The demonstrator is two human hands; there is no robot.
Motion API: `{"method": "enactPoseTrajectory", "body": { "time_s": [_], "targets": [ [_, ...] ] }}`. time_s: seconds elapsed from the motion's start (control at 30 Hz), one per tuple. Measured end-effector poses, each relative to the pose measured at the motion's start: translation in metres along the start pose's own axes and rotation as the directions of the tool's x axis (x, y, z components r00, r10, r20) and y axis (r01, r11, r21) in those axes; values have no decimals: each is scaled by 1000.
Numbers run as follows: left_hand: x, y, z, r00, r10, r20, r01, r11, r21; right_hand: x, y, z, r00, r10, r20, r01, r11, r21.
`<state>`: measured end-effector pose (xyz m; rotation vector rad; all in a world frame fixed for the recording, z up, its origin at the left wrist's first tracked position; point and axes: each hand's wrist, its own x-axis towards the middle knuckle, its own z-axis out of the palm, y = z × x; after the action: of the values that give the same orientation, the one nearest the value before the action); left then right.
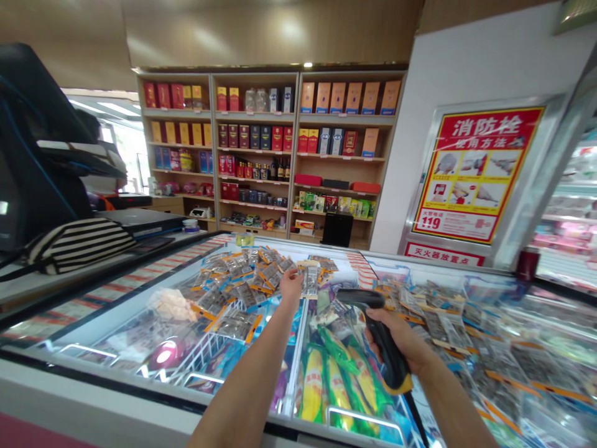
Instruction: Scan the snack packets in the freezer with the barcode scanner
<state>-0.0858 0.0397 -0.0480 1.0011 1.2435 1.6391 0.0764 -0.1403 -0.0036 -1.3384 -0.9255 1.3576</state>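
Observation:
Pinched in my left hand (291, 284) is a small clear packet (310, 280) with dark contents, held up above the glass-topped freezer (140, 410). My right hand (396, 336) is wrapped round the grip of a black and yellow barcode scanner (385, 339). The scanner's head points left, toward the packet, a short way apart from it. Similar packets with orange and blue edges lie in a pile (252, 274) beyond my left hand, and more packets (448, 317) lie to the right. Below the scanner, bags of corn (336, 379) show through the glass.
A black checkout machine (37, 155) and a striped pouch (81, 242) stand on the left counter. Shelves (256, 116) of boxed goods line the back wall. A red and yellow poster (480, 174) hangs at the right. The scanner's cable (416, 417) runs down toward me.

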Motion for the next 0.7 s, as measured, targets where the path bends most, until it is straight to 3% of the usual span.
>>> {"method": "enactPoseTrajectory", "body": {
  "time_s": [0.2, 0.37, 0.53, 0.7],
  "targets": [
    [4, 3, -1, 1000, -13, 4, 14, 999, -37, -2, 0, 2, 1000, 14, 23, -14, 1000, 11],
    [-1, 6, 8, 999, -23, 42, 27, 996, -81, -4, -6, -21, 997, -17, -79, 21, 999, 50],
    [-23, 3, 49, 987, -40, 156, 57, 993, -103, -11, -14, -66, 974, -78, -213, 85, 996, 25],
    [-67, 1, 100, 948, -104, 301, 128, 990, -61, -22, -18, -112, 936, -106, -336, 126, 991, 39]
  ]
}}
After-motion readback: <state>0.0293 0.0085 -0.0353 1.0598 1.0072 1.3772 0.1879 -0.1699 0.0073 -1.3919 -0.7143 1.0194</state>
